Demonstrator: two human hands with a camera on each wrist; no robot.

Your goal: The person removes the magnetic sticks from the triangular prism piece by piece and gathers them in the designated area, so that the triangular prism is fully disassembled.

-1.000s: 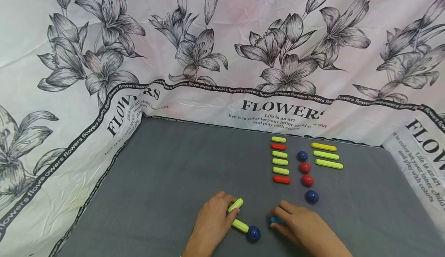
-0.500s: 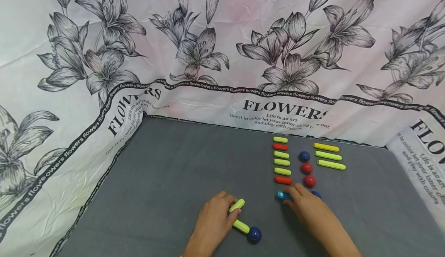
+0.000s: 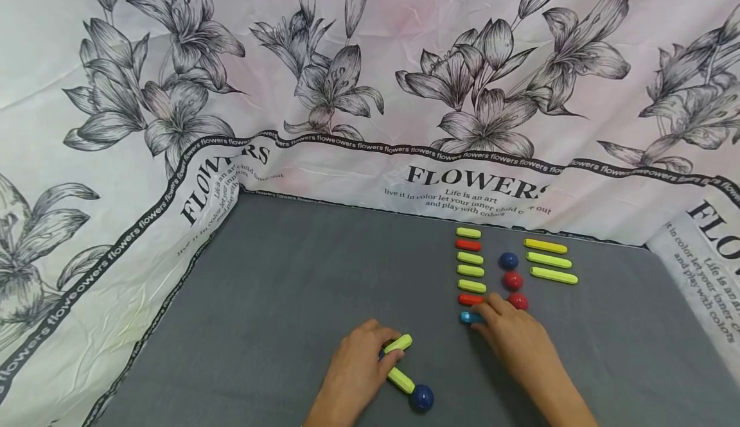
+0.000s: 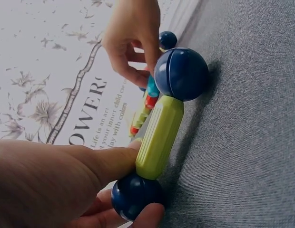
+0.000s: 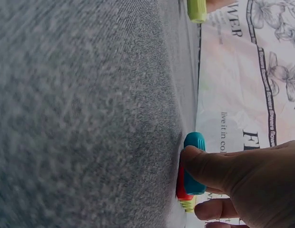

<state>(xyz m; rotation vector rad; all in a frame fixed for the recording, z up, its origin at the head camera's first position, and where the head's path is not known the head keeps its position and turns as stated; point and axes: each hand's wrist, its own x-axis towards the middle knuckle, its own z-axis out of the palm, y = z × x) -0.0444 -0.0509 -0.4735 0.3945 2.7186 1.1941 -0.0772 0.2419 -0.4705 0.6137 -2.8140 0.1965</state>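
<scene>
My left hand (image 3: 358, 369) holds a joined toy piece near the front of the table. In the left wrist view its fingers grip a dark blue ball (image 4: 133, 195); a lime rod (image 4: 160, 137) runs from that ball to another blue ball (image 4: 181, 74). A second lime rod (image 3: 398, 343) sticks out at the held ball in the head view. Farther right, my right hand (image 3: 520, 343) pinches a short light-blue rod (image 3: 469, 318) between thumb and fingers. This rod lies just in front of a red rod (image 3: 469, 300), the nearest of a column of short rods.
The column's lime rods (image 3: 470, 271) and far red rod (image 3: 468, 245) lie behind. Beside them stand a blue ball (image 3: 509, 261) and two red balls (image 3: 512, 280). Longer yellow-green rods (image 3: 549, 261) lie at right. A flower-printed cloth (image 3: 324, 164) borders the grey table (image 3: 277, 286).
My right hand has carried the light-blue rod away from the front to the near end of the short-rod column, now covering the nearest loose blue ball. The left hand stays nearly in place.
</scene>
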